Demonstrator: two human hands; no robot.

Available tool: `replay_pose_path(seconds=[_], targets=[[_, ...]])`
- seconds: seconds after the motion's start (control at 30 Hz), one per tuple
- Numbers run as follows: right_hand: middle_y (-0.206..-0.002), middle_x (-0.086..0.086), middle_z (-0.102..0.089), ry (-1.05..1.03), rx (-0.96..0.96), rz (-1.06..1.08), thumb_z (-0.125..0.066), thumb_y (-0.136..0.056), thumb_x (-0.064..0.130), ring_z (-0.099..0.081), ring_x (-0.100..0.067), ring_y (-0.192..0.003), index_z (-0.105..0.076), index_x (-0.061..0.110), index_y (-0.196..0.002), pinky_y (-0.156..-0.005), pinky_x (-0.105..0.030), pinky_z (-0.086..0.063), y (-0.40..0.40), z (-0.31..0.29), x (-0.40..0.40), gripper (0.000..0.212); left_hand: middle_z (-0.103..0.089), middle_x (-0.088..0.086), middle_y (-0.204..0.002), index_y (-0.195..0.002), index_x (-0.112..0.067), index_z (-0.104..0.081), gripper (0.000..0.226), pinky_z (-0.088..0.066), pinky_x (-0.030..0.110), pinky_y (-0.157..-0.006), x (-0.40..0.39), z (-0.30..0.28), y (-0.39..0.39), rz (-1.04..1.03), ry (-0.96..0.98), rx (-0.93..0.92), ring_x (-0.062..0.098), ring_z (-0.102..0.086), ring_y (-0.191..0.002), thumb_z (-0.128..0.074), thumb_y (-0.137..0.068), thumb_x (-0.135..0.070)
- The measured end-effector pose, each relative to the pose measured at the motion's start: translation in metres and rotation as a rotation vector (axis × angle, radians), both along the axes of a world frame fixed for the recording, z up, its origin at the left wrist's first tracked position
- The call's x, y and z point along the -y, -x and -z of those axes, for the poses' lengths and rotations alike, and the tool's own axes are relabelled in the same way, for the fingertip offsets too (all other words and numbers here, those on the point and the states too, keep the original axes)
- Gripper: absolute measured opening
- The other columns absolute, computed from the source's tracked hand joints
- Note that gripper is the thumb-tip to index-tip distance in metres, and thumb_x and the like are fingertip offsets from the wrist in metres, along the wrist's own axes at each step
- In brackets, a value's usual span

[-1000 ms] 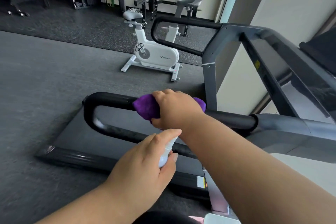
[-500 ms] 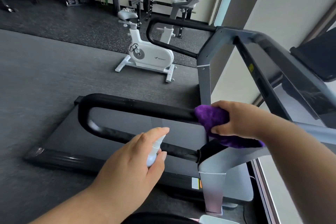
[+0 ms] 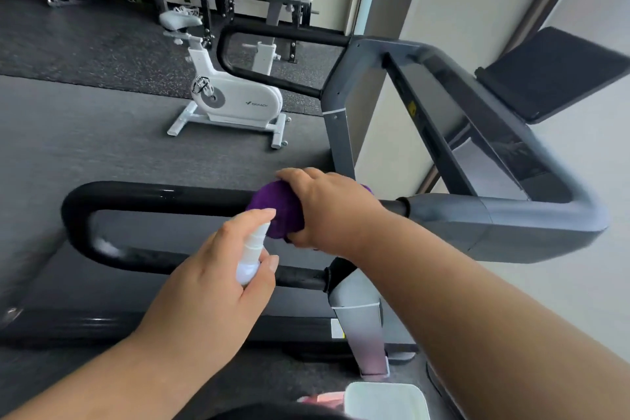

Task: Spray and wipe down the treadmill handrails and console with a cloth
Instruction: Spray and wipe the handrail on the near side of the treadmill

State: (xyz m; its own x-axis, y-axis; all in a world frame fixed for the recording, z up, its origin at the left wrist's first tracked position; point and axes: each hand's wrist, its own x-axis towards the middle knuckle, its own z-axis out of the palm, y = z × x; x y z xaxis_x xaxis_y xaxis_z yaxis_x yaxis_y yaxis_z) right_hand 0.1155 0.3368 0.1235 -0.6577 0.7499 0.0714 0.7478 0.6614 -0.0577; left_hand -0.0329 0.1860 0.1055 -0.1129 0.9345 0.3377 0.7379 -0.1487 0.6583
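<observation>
Sliding back from the grey upright end of the rail, the purple cloth [image 3: 276, 211] now sits about midway along the top bar of the near black handrail [image 3: 153, 196], wrapped over it under the right hand [image 3: 327, 208], which is closed around cloth and bar together. Half a second ago it was at the junction with the grey frame, so the wiping looks like back-and-forth strokes, with the handrail's curved left end likely still to cover. Just below, the left hand [image 3: 211, 286] grips a small white spray bottle [image 3: 252, 256], index finger on the nozzle. Beyond lie the far handrail [image 3: 283, 34], the dark console [image 3: 559, 75] at right, grey gym floor [image 3: 85, 140] and a white exercise bike [image 3: 235, 99].
</observation>
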Motion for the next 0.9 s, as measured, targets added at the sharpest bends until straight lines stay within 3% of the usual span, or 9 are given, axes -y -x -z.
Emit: replay_pose_path(seconds=[0.07, 0.17, 0.23, 0.43, 0.6, 0.73, 0.83, 0.9], targets=[[-0.13, 0.006, -0.058, 0.013, 0.034, 0.085, -0.075, -0.068, 0.058, -0.061, -0.022, -0.11, -0.039, 0.029, -0.143, -0.09, -0.033, -0.049, -0.032, -0.006, -0.003, 0.088, -0.063, -0.021, -0.1, -0.128, -0.051, -0.03, 0.046, -0.048, 0.029, -0.073, 0.0, -0.001, -0.004, 0.011, -0.001, 0.0, 0.008, -0.061, -0.087, -0.052, -0.089, -0.043], [-0.114, 0.008, -0.059, 0.024, 0.106, 0.169, -0.069, -0.063, 0.069, -0.061, -0.021, -0.102, -0.048, 0.032, -0.125, -0.091, -0.037, -0.05, -0.071, -0.013, -0.007, 0.075, -0.061, -0.024, -0.099, -0.128, -0.054, -0.027, 0.051, -0.041, 0.012, -0.072, 0.004, 0.001, -0.005, 0.04, 0.033, 0.004, 0.001, -0.058, -0.091, -0.053, -0.085, -0.045], [-0.114, 0.006, -0.057, 0.014, 0.127, 0.172, -0.065, -0.064, 0.074, -0.06, -0.022, -0.102, -0.047, 0.035, -0.126, -0.094, -0.04, -0.05, -0.074, -0.011, -0.007, 0.076, -0.06, -0.025, -0.098, -0.128, -0.055, -0.027, 0.052, -0.039, 0.009, -0.071, 0.007, 0.001, -0.002, 0.036, 0.052, -0.003, -0.001, -0.057, -0.092, -0.052, -0.084, -0.046], [-0.099, 0.003, -0.058, -0.049, 0.15, 0.151, -0.068, -0.069, 0.061, -0.061, -0.024, -0.085, -0.051, 0.025, -0.118, -0.078, -0.04, -0.054, -0.045, -0.006, -0.006, 0.062, -0.06, -0.023, -0.105, -0.129, -0.054, -0.027, 0.051, -0.038, 0.008, -0.077, 0.013, 0.003, 0.004, 0.021, 0.062, -0.01, -0.001, -0.057, -0.095, -0.053, -0.085, -0.045], [-0.098, 0.001, -0.055, -0.08, 0.143, 0.046, -0.07, -0.071, 0.052, -0.055, -0.024, -0.078, -0.051, 0.018, -0.113, -0.071, -0.037, -0.051, 0.004, -0.005, 0.001, 0.057, -0.061, -0.022, -0.097, -0.128, -0.054, -0.031, 0.053, -0.045, 0.017, -0.077, 0.01, 0.004, -0.006, 0.051, 0.046, 0.005, 0.001, -0.058, -0.09, -0.056, -0.084, -0.039], [-0.107, 0.001, -0.056, -0.001, 0.093, 0.008, -0.071, -0.072, 0.055, -0.059, -0.025, -0.096, -0.051, 0.02, -0.124, -0.079, -0.037, -0.049, 0.002, -0.006, -0.001, 0.066, -0.06, -0.023, -0.098, -0.129, -0.051, -0.031, 0.048, -0.047, 0.018, -0.076, 0.006, 0.003, -0.018, 0.092, 0.039, -0.022, 0.001, -0.059, -0.087, -0.053, -0.087, -0.045], [-0.128, 0.003, -0.049, 0.026, 0.183, 0.08, -0.068, -0.066, 0.071, -0.047, -0.026, -0.119, -0.041, 0.043, -0.141, -0.1, -0.044, -0.04, -0.03, -0.019, -0.007, 0.085, -0.059, -0.024, -0.096, -0.13, -0.053, -0.031, 0.048, -0.044, 0.014, -0.073, 0.004, 0.001, -0.018, 0.112, 0.036, -0.013, 0.0, -0.058, -0.086, -0.051, -0.086, -0.047], [-0.131, 0.003, -0.043, 0.043, 0.287, 0.161, -0.068, -0.067, 0.074, -0.042, -0.027, -0.122, -0.032, 0.053, -0.145, -0.102, -0.044, -0.034, -0.052, -0.034, -0.009, 0.089, -0.059, -0.025, -0.093, -0.129, -0.053, -0.031, 0.049, -0.042, 0.011, -0.073, 0.004, 0.003, -0.017, 0.11, 0.037, -0.008, -0.002, -0.057, -0.084, -0.051, -0.085, -0.048]])
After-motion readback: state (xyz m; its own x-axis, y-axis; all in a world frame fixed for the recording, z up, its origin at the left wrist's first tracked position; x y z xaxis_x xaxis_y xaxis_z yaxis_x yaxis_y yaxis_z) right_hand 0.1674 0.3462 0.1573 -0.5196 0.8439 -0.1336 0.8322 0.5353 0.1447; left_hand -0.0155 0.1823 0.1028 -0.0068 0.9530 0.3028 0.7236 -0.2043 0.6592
